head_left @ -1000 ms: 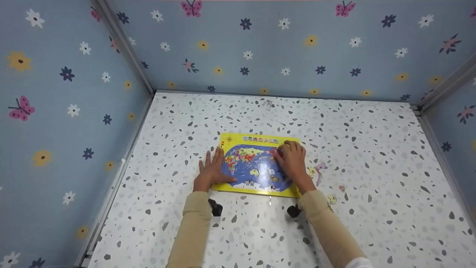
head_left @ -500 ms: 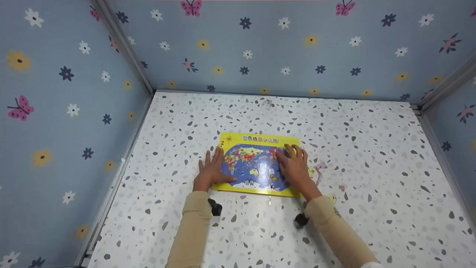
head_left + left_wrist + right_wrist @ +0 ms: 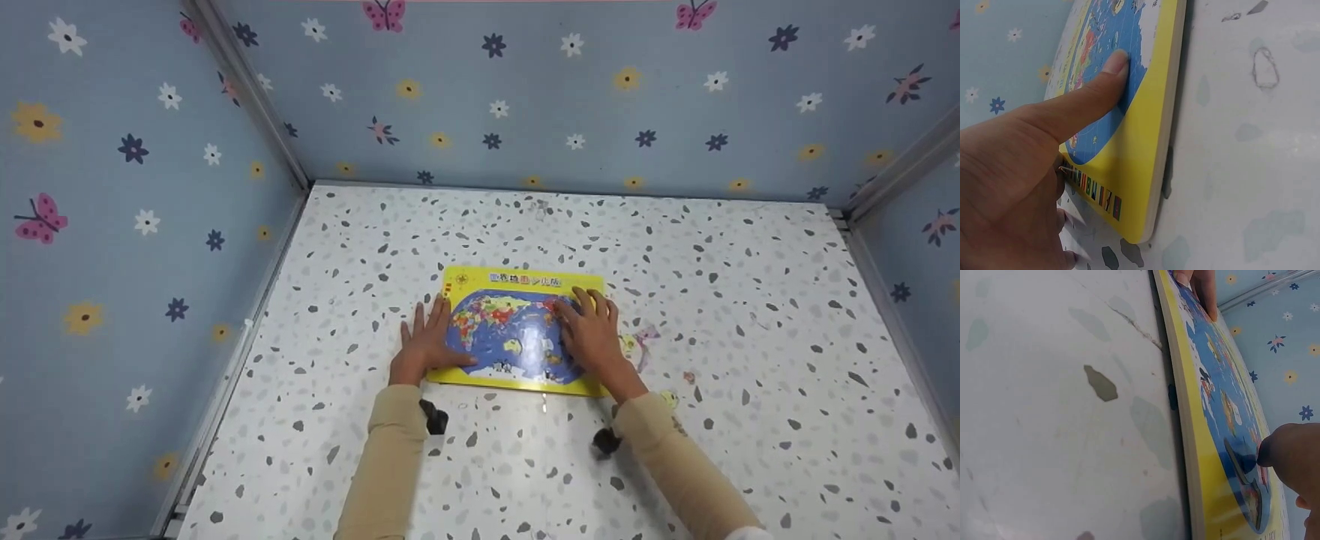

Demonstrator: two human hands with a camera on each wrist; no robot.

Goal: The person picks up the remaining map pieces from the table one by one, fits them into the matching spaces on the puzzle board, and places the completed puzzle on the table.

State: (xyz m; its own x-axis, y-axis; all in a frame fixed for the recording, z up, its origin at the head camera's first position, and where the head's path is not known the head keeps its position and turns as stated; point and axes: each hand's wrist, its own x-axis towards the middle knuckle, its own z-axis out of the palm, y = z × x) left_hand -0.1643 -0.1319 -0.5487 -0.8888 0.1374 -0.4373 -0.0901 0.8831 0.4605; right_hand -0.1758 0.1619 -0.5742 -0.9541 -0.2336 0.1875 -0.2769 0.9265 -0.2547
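A flat world map puzzle board (image 3: 585, 282) with a yellow border lies on the table. My left hand (image 3: 426, 351) rests on its left side, fingers spread at the edge. In the left wrist view, the thumb (image 3: 1098, 90) lies across the blue map above a row of small flags. My right hand (image 3: 596, 337) is over the map's right part, fingers bent, a fingertip touching down near a red area. From the right wrist, a digit (image 3: 1283, 453) presses on the map beside a grey recess (image 3: 1235, 461). Whether a piece lies under it is hidden.
Right of the board lie a pink-purple piece (image 3: 646, 334), a yellowish piece (image 3: 628, 345), a small brownish piece (image 3: 688, 377) and another yellowish one (image 3: 669, 399), partly behind the sleeve. Flower-patterned panels (image 3: 525, 90) bound the speckled table (image 3: 375, 240).
My right hand has turned and its wrist shifted right and down, with the fingertips staying at the map's upper right; it has barely moved since half a second ago. The left hand stays put.
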